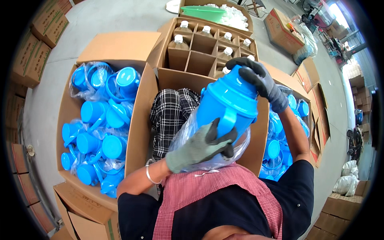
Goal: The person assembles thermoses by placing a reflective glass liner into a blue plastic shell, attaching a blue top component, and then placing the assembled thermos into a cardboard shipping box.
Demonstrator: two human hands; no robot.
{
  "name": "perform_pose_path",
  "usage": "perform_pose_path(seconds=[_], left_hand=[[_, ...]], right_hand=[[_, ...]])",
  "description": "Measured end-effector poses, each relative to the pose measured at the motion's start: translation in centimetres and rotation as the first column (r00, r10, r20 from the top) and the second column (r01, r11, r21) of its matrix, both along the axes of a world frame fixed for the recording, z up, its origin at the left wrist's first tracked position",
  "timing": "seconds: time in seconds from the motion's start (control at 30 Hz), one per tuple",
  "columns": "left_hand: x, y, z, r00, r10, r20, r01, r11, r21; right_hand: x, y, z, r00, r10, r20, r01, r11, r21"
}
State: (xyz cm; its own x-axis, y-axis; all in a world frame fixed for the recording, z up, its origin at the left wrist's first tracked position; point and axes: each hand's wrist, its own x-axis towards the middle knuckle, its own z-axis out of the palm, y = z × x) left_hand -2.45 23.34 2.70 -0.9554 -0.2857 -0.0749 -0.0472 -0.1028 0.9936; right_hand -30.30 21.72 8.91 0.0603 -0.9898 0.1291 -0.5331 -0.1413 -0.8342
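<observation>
On my remote head feed I've got both gloved hands on 1 blue flask (222, 102), held tilted over the wearer's lap, btwn L carton & R carton, lid end up & leaning R. L hand (200, 147), grey-green glove: fingers bent, partly closed, w/ hold of flask's side nr its handle (228, 120). R hand (260, 78), dark glove: fingers curled over the lid (237, 88), abt half closed, touching it at the top; can't tell how hard either squeezes. Clear plastic bag (185, 135) is around flask's lower part; base hidden, so can't tell how deep it sits.

L carton (116, 46) has stacked blue handled pcs (94, 112) w/ clear plastic among them. R carton (262, 132) holds similar blue pcs, partly behind R arm. Just past the lap I see a divided carton (184, 78) w/ white-capped bottles (179, 44) in cells. Beyond it: green basin (204, 13) beside white items (234, 18), both in another box. Wearer has a red-check apron (200, 186).
</observation>
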Motion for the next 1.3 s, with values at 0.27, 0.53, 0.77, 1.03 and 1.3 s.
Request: perform_pose_path(seconds=[0.27, 0.53, 0.77, 1.03, 1.3], left_hand=[[10.8, -1.9, 6.6, 0.969, -0.109, 0.22, 0.158, 0.962, -0.221], [12.4, -2.9, 5.0, 0.975, -0.114, 0.193, 0.203, 0.086, -0.975], [8.9, -3.3, 15.9, 0.998, 0.035, -0.044, -0.043, -0.012, -0.999], [2.2, -7.7, 12.4, 0.714, -0.54, 0.445, 0.019, -0.62, -0.784], [0.6, -11.1, 9.1, 0.952, -0.165, 0.258, 0.231, -0.167, -0.958]], right_hand=[[6.0, 2.7, 5.5, 0.969, 0.244, 0.033, -0.212, 0.894, -0.395], [5.9, 4.3, 3.4, 0.932, 0.304, 0.195, -0.19, 0.872, -0.451], [4.5, 1.3, 0.6, 0.766, 0.247, 0.593, -0.099, 0.957, -0.272], [5.4, -1.8, -2.1, 0.768, 0.265, 0.583, -0.152, 0.96, -0.236], [0.1, -1.7, -5.1, 0.858, 0.016, 0.514, 0.121, 0.965, -0.232]])
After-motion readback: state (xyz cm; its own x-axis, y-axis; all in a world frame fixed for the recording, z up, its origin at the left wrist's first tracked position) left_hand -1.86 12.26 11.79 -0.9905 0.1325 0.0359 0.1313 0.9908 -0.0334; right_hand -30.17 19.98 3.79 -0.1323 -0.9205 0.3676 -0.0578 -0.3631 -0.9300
